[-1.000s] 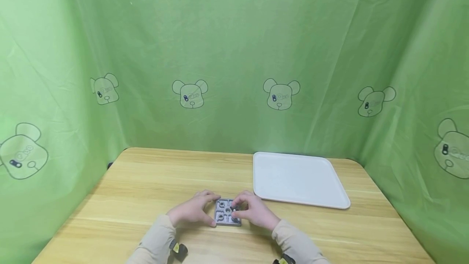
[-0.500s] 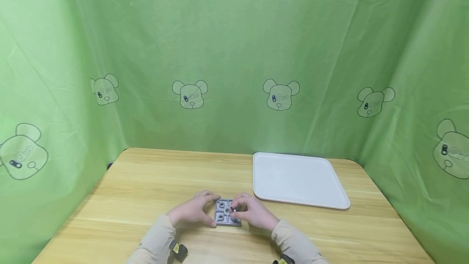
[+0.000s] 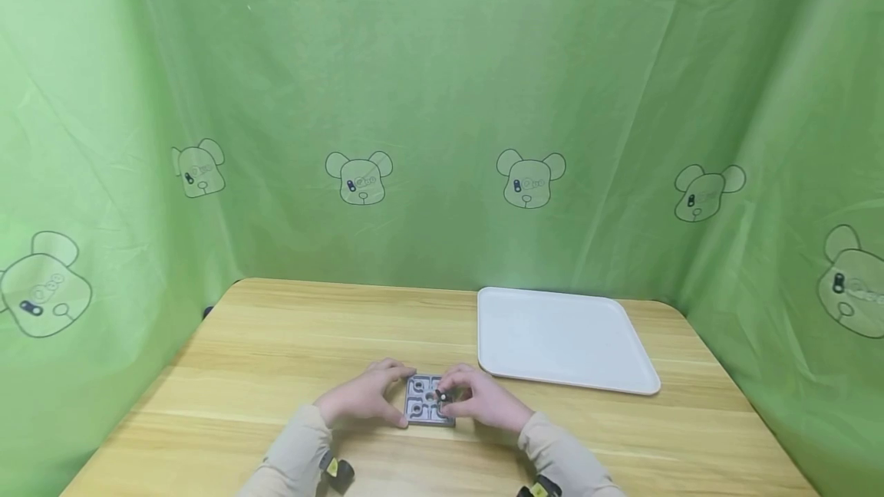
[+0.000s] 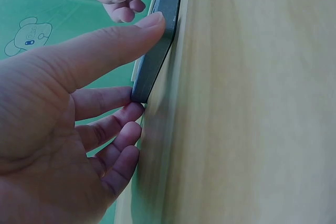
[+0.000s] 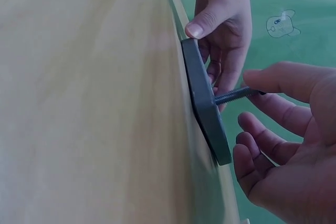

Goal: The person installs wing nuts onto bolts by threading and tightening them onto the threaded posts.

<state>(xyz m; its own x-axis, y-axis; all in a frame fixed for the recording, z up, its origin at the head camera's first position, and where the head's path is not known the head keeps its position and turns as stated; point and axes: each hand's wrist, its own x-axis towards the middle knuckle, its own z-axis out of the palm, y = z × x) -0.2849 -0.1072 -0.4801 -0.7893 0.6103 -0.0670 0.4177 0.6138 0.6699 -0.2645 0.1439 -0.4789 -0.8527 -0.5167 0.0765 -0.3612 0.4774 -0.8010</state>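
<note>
A grey square plate [image 3: 422, 405] with several round holes and recessed channels lies on the table. My left hand [image 3: 364, 396] holds its left side, thumb at the near corner and fingertips at the far one. Out of the plate stands a wing bolt [image 5: 231, 96] with a bare threaded shank and a black head. My right hand [image 3: 485, 402] pinches that head between thumb and index finger; its other fingers are loosely curled beside the plate in the right wrist view. In the left wrist view, part of the black head shows beyond the shank.
Behind and to the right on the wooden table [image 3: 290, 343] lies a white rectangular tray [image 3: 566, 340]. Green curtains [image 3: 442, 236] printed with bear heads surround the table at the back and sides.
The fingers of my right hand have shifted slightly about the bolt's head, and more of the black head shows now. The left hand and the plate keep their places.
</note>
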